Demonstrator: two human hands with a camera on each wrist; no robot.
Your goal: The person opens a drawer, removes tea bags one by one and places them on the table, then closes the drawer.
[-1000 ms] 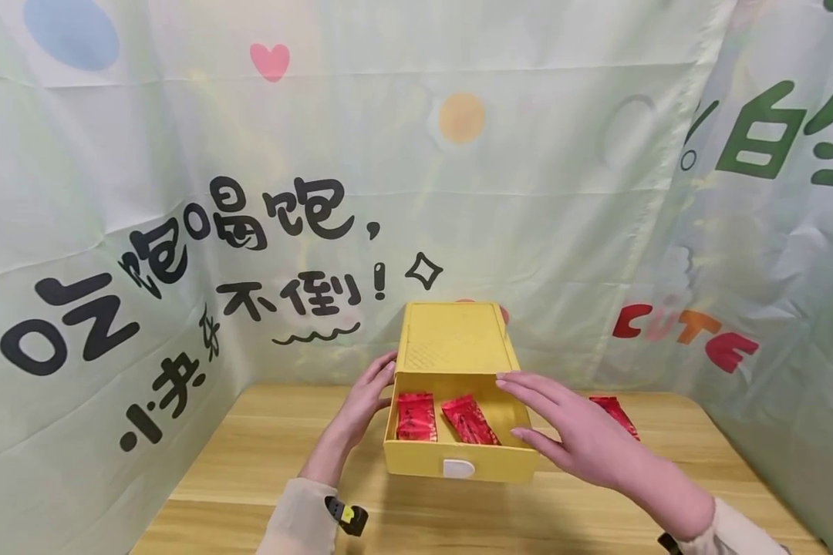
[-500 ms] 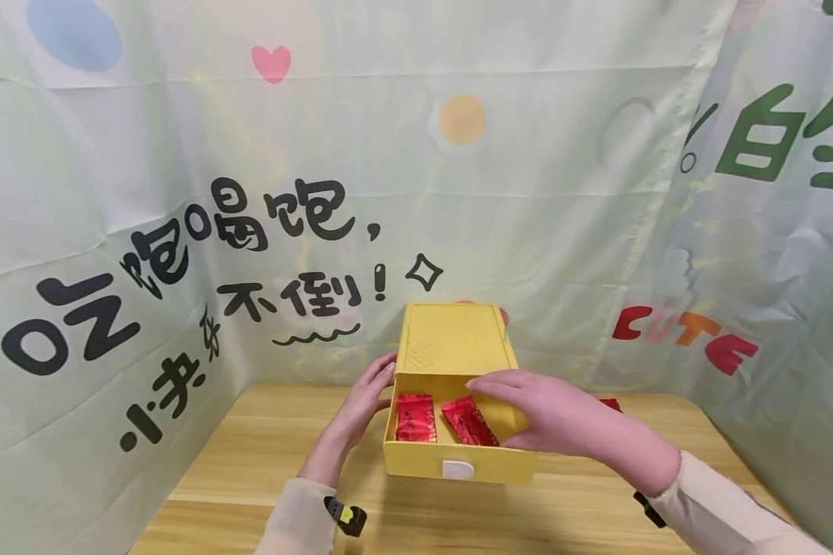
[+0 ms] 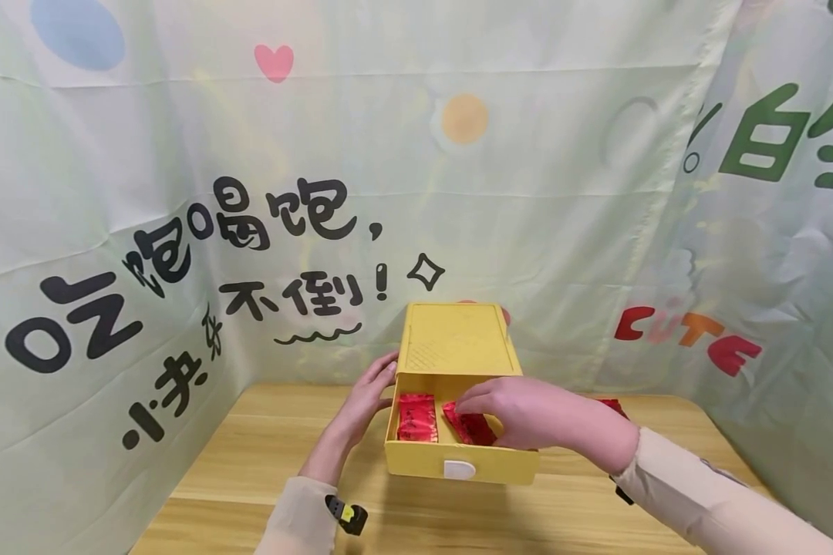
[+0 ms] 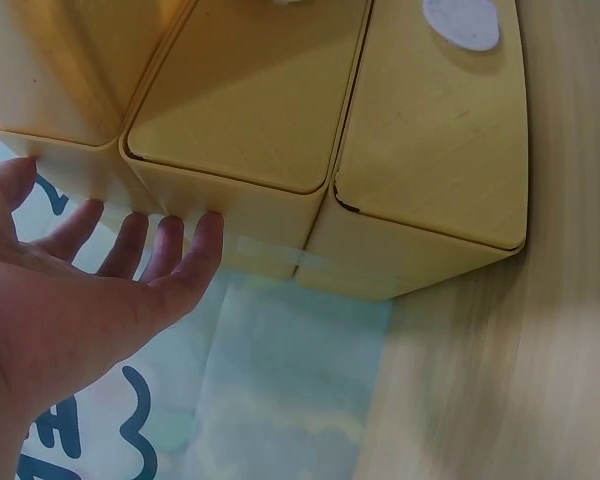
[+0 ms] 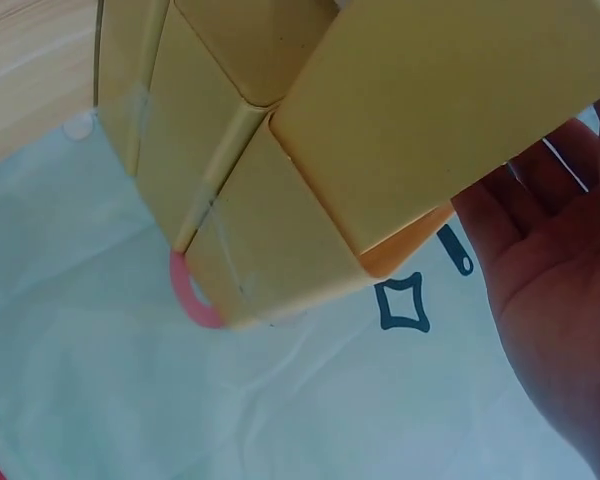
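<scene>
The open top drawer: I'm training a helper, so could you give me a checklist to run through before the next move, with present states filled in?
1. Top drawer pulled out: ok.
2. Middle drawer and bottom drawer shut: ok.
3. Left hand against the side of the yellow cabinet: ok.
4. Right hand over the right-hand red packet: ok.
5. That packet firmly gripped: cannot tell; the fingers hide part of it.
6. Red packet on the table in full view: not ok; the right arm partly covers it.
</scene>
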